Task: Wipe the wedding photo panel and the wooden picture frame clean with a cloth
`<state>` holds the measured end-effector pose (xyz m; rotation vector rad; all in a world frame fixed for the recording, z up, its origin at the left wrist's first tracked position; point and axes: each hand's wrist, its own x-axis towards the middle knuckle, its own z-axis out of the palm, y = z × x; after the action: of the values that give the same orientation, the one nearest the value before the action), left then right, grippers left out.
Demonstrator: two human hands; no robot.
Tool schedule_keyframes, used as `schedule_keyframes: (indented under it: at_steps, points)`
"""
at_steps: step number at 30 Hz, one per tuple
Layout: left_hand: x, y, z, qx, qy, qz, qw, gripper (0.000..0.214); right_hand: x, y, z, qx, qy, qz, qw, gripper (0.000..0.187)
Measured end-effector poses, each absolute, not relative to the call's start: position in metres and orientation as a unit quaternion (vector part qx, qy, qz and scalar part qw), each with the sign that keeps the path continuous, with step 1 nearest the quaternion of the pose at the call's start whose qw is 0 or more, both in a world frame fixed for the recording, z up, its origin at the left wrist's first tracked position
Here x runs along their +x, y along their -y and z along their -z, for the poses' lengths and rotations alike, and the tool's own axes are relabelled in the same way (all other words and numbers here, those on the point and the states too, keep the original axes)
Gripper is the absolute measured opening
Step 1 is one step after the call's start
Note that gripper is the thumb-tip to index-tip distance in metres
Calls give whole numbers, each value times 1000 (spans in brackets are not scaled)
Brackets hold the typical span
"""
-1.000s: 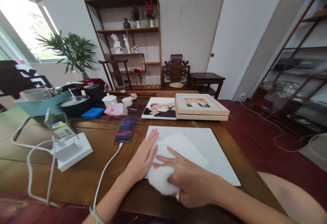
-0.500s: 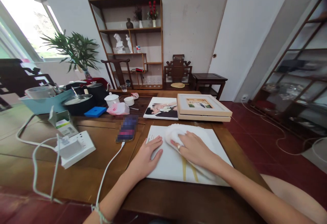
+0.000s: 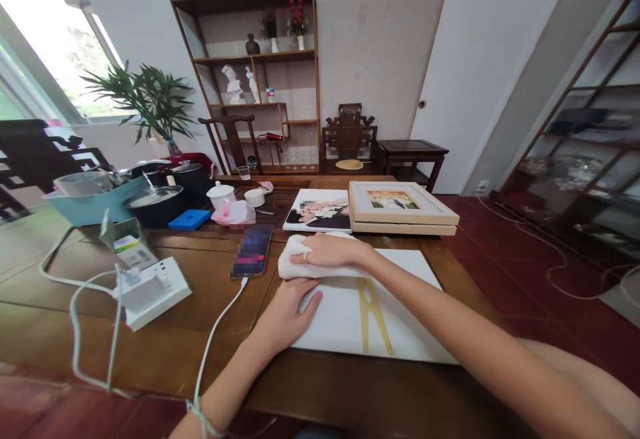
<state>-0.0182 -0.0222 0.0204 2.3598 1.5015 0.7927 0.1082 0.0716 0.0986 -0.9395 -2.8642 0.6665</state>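
A flat white panel [image 3: 415, 332] lies on the wooden table in front of me, with a yellow A-shaped piece [image 3: 365, 319] on its face. My right hand [image 3: 330, 252] presses a folded white cloth [image 3: 291, 264] onto the panel's far left corner. Its fingers bend over the cloth, and a ring shows on one of them. My left hand [image 3: 287, 312] rests flat on the panel's left edge, fingers stretched out, just in front of the cloth. My right forearm crosses over the panel and hides part of it.
Beyond the panel lie a photo print [image 3: 320, 211] and stacked framed pictures [image 3: 405, 205]. To the left are a phone [image 3: 253, 252] on a white cable, a white power strip [image 3: 155, 292], a blue box [image 3: 190, 219], a tissue pack [image 3: 234, 213], pots [image 3: 155, 202] and a blue basin [image 3: 95, 205].
My right hand has slid the cloth from the panel's middle to its far left corner, uncovering more of the yellow piece. My left hand has stayed at the left edge.
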Motion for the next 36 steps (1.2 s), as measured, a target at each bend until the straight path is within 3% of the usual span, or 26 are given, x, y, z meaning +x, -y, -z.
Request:
schedule_keyframes:
  at_steps: [9, 20, 27, 36]
  points:
    - [-20, 20, -16, 806, -519, -251, 133, 36, 168, -76, -87, -453, 867, -198, 64, 51]
    - [-20, 19, -16, 801, -519, -267, 132, 34, 278, -45, -67, -568, 803, -158, 92, 43]
    - [-18, 21, -19, 800, -528, -253, 131, 34, 282, -26, -49, -477, 873, -92, 42, 19]
    - [-17, 23, -22, 799, -533, -241, 139, 36, 271, -17, -51, -417, 907, -45, 29, 21]
